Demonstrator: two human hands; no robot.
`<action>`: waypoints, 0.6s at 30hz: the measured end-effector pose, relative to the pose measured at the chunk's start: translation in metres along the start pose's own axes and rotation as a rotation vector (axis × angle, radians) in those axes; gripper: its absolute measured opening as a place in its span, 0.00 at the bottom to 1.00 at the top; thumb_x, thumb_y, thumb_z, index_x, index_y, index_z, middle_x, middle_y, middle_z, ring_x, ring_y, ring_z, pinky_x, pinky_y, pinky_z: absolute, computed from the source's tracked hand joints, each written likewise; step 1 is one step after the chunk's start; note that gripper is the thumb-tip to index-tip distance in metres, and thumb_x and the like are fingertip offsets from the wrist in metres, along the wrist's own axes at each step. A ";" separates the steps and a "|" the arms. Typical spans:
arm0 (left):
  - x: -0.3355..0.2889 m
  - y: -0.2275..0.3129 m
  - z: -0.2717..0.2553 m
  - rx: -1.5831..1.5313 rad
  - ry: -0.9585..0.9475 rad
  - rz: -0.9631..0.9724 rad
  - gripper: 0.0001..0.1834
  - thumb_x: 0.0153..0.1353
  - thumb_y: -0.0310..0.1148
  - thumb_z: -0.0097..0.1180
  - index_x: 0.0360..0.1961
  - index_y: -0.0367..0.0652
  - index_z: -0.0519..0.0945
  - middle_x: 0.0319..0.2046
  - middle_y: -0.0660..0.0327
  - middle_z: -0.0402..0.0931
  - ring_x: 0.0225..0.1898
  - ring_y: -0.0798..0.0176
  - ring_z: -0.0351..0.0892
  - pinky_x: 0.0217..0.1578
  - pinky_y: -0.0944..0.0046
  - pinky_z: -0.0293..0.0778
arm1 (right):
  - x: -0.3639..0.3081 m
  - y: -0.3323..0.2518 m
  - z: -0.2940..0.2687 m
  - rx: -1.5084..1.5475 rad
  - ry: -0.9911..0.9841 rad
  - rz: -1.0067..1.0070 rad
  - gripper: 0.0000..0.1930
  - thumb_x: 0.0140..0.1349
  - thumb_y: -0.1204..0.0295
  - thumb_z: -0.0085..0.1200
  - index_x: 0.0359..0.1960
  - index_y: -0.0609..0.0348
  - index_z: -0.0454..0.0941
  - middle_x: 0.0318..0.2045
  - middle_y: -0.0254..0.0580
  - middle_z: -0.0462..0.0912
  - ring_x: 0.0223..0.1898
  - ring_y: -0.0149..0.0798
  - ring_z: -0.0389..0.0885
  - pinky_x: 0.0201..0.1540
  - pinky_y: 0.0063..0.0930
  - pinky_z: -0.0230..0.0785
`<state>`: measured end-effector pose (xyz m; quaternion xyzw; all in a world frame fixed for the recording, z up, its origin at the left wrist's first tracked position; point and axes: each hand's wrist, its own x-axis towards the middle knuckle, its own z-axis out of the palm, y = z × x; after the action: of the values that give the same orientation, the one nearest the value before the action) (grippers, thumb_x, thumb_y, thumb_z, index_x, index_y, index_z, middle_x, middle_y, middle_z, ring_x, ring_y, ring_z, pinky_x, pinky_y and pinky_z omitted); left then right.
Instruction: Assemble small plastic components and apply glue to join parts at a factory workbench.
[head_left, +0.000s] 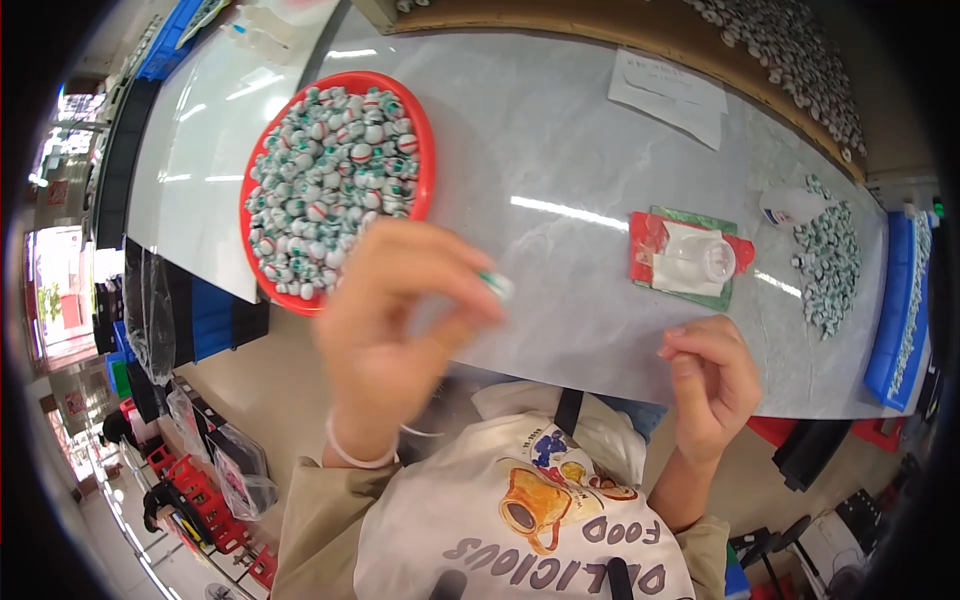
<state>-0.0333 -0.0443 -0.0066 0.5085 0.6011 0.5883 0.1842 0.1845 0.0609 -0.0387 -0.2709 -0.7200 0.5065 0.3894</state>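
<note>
My left hand [400, 310], blurred by motion, pinches a small white-and-green rounded piece [497, 286] between thumb and fingertips. It is raised over the near rim of a red basin [428, 150], which is heaped with small white pieces [330, 170] marked in green and red. Over the table's front edge, my right hand [715, 385] has its fingers curled in; whatever they may hold is hidden. Just beyond that hand lies a red-and-green pad [645, 250] bearing a white sheet and a clear round cup [718, 262].
Green-and-white pieces [828, 265] lie piled at the right beside a white bottle [790, 207]. A blue tray [890, 330] stands at the right edge. A paper sheet [668, 95] lies at the back, below a wooden-edged shelf [560, 18] holding more pieces.
</note>
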 end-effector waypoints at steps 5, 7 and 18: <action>-0.018 0.002 0.063 -0.622 -0.209 -0.416 0.14 0.44 0.18 0.64 0.28 0.39 0.71 0.34 0.58 0.68 0.36 0.66 0.72 0.38 0.69 0.71 | 0.004 -0.001 0.004 0.020 -0.035 -0.113 0.14 0.41 0.83 0.61 0.34 0.66 0.78 0.27 0.44 0.76 0.25 0.34 0.73 0.26 0.21 0.65; -0.024 0.002 0.075 -0.787 -0.269 -0.509 0.12 0.44 0.17 0.63 0.28 0.37 0.72 0.36 0.58 0.67 0.39 0.66 0.72 0.40 0.69 0.72 | 0.002 0.004 0.004 0.138 0.010 -0.169 0.17 0.38 0.79 0.64 0.34 0.63 0.80 0.26 0.43 0.76 0.25 0.33 0.73 0.23 0.19 0.65; -0.024 -0.001 0.082 -0.738 -0.322 -0.485 0.30 0.46 0.20 0.64 0.49 0.38 0.62 0.36 0.56 0.71 0.38 0.65 0.76 0.40 0.65 0.75 | 0.002 0.005 -0.004 0.060 -0.046 -0.125 0.16 0.36 0.85 0.56 0.32 0.60 0.81 0.26 0.42 0.75 0.25 0.32 0.73 0.24 0.19 0.65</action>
<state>0.0435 -0.0216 -0.0358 0.3387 0.4169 0.6164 0.5758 0.1866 0.0661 -0.0418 -0.2021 -0.7288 0.5084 0.4117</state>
